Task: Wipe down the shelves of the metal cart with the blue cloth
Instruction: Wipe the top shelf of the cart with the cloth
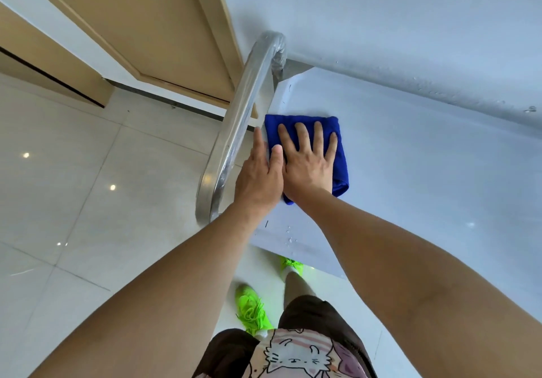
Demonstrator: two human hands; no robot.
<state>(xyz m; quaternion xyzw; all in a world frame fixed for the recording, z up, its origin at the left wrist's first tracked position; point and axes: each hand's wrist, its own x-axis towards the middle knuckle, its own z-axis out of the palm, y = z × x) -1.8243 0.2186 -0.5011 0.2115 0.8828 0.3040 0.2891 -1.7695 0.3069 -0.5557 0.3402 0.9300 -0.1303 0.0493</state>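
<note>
We can read no text, label, brand, number or sign anywhere. The only printed thing we find is a cartoon cat drawing on the person's pale pink shirt (296,354), and it carries no lettering that we can make out.

Cart top (410,172) cropped at right edge

Glossy pale floor tiles (73,172) (ceiling lights reflected), tan wooden door (146,25), white wall (410,11).
</note>
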